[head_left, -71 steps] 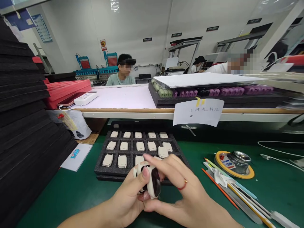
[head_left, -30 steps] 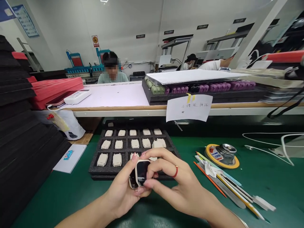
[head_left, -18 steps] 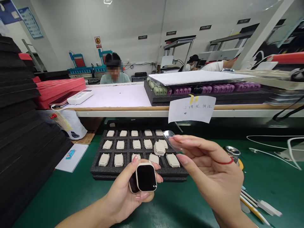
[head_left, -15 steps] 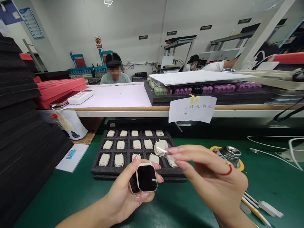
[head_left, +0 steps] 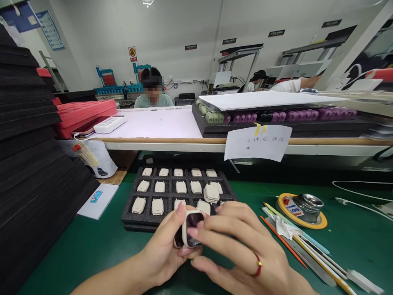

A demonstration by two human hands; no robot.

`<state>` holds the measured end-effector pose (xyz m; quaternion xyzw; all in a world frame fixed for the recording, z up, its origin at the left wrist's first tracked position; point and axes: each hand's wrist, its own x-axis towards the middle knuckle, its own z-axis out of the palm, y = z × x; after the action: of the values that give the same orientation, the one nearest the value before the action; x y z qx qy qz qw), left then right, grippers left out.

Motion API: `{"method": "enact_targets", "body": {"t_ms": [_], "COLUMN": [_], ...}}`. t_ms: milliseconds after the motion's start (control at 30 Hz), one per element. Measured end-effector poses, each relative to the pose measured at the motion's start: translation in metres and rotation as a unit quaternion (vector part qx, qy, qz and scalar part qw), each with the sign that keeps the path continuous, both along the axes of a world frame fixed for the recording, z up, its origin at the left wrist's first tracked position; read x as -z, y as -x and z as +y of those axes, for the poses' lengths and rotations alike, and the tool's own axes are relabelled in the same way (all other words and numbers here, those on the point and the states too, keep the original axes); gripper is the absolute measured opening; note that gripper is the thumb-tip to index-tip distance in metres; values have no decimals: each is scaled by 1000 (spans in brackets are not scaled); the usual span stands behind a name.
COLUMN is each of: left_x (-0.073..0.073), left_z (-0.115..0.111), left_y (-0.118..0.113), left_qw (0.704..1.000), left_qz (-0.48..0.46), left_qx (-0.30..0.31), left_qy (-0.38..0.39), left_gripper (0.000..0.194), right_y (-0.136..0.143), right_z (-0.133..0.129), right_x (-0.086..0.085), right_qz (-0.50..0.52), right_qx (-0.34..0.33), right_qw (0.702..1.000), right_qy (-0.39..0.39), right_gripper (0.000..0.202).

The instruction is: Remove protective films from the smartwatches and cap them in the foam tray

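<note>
In my left hand (head_left: pixel 167 246) are two cream smartwatch cases with dark glass faces. The front smartwatch case (head_left: pixel 185 229) is turned partly to the right, and the other case (head_left: pixel 178 238) lies behind it, mostly covered. My right hand (head_left: pixel 242 246) reaches over the front face with its fingertips on the glass and the thumb apart, below. A clear, shiny patch shows on the lower glass by the fingertips; I cannot tell if it is film or reflection. Beyond both hands lies a black foam tray (head_left: pixel 127 219) of similar cream cases, one small stack (head_left: pixel 211 193) at its right side.
On the right are a round metal-topped bottle (head_left: pixel 310 205) on a yellow-rimmed base and several pens and tools (head_left: pixel 294 241). Black foam sheets (head_left: pixel 39 184) pile high on the left. A shelf edge (head_left: pixel 172 146) crosses behind the tray. A co-worker (head_left: pixel 153 96) sits beyond it.
My right hand has moved left and down from above the tray onto the front watch face. The clear film it pinched no longer shows distinctly. The front case has turned, and the view has shifted slightly.
</note>
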<state>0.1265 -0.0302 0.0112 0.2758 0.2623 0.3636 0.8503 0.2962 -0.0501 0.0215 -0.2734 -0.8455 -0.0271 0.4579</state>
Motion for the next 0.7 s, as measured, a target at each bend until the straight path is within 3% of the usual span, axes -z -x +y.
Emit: {"method": "enact_targets", "body": {"t_ms": [100, 267, 467, 533, 600, 700], "left_x": [4, 2, 1, 3, 5, 5], "left_z": [-2, -3, 1, 4, 8, 12], "left_y": [-1, 2, 4, 3, 2, 2], "left_qw": [997, 996, 997, 998, 997, 994], "left_qz": [46, 70, 75, 60, 62, 93], "left_qx": [-8, -17, -21, -18, -13, -15], "left_qy": [-60, -46, -7, -15, -38, -54], "left_gripper": [44, 50, 48, 42, 33, 22], "right_y": [4, 0, -4, -9, -18, -37], "right_z": [2, 6, 12, 18, 28, 50], "right_x": [2, 5, 3, 2, 3, 13], "right_qz": [24, 105, 71, 55, 69, 96], "right_qx": [28, -45, -53, -27, 40, 154], "right_qw": [996, 974, 980, 988, 990, 970], "right_qy": [85, 197, 179, 140, 118, 164], "right_gripper": [63, 58, 58, 57, 49, 34]}}
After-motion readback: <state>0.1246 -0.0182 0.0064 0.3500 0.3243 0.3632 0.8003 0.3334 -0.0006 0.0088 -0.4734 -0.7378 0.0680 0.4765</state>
